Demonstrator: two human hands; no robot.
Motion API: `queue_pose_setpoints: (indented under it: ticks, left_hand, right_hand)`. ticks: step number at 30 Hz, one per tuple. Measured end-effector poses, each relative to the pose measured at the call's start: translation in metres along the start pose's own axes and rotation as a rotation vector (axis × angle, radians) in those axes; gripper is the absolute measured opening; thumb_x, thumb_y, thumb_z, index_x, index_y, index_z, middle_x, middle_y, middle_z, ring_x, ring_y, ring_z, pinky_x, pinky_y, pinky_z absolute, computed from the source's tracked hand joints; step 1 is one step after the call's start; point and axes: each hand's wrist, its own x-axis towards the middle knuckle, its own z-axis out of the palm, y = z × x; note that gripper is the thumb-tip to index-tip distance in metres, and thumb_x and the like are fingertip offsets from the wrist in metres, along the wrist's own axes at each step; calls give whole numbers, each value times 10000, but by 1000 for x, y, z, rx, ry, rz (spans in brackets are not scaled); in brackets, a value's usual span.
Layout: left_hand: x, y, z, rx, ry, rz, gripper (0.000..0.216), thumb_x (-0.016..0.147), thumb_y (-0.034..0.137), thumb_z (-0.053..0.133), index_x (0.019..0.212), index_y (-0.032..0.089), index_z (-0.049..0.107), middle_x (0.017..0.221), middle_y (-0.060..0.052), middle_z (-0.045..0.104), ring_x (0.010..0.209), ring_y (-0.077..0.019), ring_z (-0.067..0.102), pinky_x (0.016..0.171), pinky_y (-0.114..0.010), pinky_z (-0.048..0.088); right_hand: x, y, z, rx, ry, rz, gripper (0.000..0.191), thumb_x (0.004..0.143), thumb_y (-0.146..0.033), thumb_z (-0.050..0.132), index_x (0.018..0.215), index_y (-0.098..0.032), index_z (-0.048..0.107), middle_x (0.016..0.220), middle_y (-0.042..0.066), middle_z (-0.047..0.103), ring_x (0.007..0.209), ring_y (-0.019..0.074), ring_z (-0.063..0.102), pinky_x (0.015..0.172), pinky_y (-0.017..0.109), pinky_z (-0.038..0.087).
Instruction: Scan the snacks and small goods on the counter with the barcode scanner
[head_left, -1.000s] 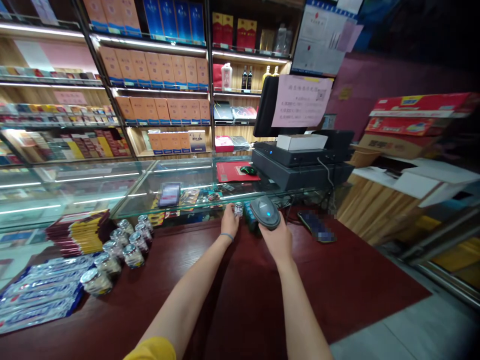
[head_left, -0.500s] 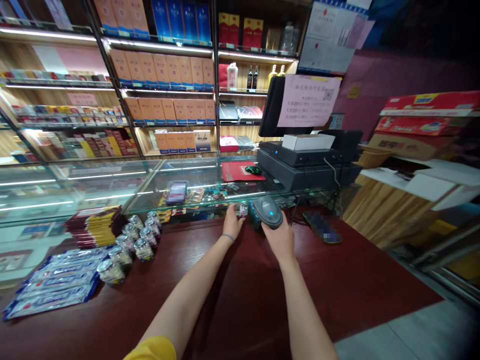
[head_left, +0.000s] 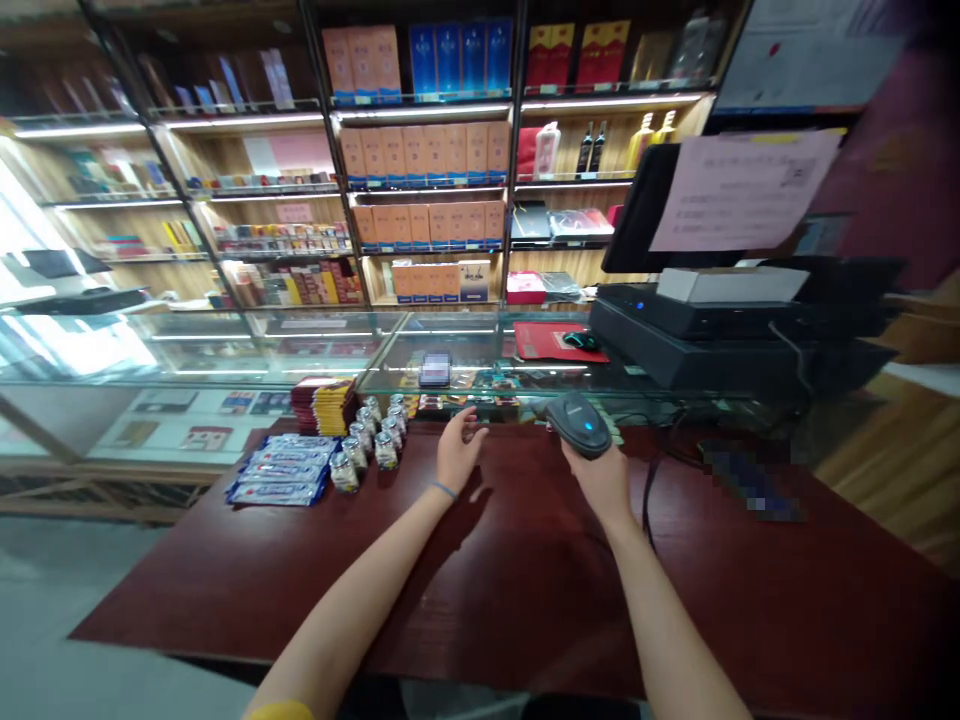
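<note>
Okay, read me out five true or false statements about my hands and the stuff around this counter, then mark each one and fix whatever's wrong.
1. The left hand is holding the scanner. False: the scanner is in the right hand.
2. The small jars stand to the right of the blue and white packets. True.
3. The mouse lies directly on the reddish-brown counter. False: the mouse is on a red mat on the glass.
4. A pink sheet covers part of the monitor. True.
5. A thin band circles the left wrist. True.
</note>
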Motion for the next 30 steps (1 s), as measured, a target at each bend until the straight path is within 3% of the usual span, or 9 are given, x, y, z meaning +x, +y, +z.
queue_pose_setpoints:
  ticks: [3, 7, 13, 17, 22, 26, 30]
  left_hand:
    - [-10, 4, -40, 43, 79, 47, 376, 841, 270, 671, 1208, 217, 604, 1057, -81, 683, 979, -194, 668, 865, -354, 556]
    - [-24, 7, -87, 83, 208, 87, 330, 871, 307, 638, 1191, 229, 611, 1048, -70, 705, 992, -192, 682, 892, -358, 555]
    - [-31, 4, -130, 161, 471, 144, 326, 907, 351, 588, 1206, 223, 604, 1085, -75, 701, 1026, -194, 675, 876, -342, 562]
    - [-28, 2, -141, 331, 458, 194, 346, 924, 326, 556, 1253, 221, 581, 1210, -93, 656, 1138, -218, 621, 998, -391, 502]
    - [-28, -1, -141, 526, 259, 164, 574, 845, 216, 640, 1393, 214, 468, 1403, -147, 504, 1358, -299, 423, 1150, -490, 325]
    - [-32, -6, -135, 541, 183, 97, 751, 767, 173, 704, 1449, 208, 390, 1484, -183, 376, 1429, -363, 299, 1157, -560, 272]
    - [-37, -12, -131, 573, 155, 36, 775, 777, 150, 678, 1468, 205, 332, 1501, -212, 292, 1426, -386, 296, 1117, -559, 327]
  right_hand:
    - [-6, -9, 12, 56, -40, 45, 486, 726, -490, 651, 1068, -147, 682, 866, 150, 752, 814, 314, 716, 673, 366, 535]
    - [-20, -21, 30, 86, -140, -7, 515, 711, -461, 660, 1132, -165, 665, 934, 136, 757, 926, 325, 709, 751, 387, 542]
    - [-48, -40, 49, 83, -343, -106, 476, 727, -407, 644, 1160, -208, 631, 971, 110, 760, 967, 311, 709, 816, 388, 541]
    - [-58, -48, 52, 30, -429, -149, 390, 738, -387, 631, 1095, -229, 635, 944, 97, 763, 967, 318, 710, 804, 380, 537]
    - [-61, -45, 53, 17, -407, -187, 365, 739, -373, 632, 1076, -234, 632, 916, 78, 765, 923, 311, 720, 749, 362, 539]
    - [-61, -40, 55, 61, -404, -190, 423, 735, -364, 632, 1132, -219, 621, 939, 89, 764, 948, 304, 715, 766, 368, 546]
    - [-62, -40, 55, 78, -431, -185, 434, 740, -371, 638, 1145, -220, 614, 928, 83, 764, 928, 296, 720, 766, 362, 551]
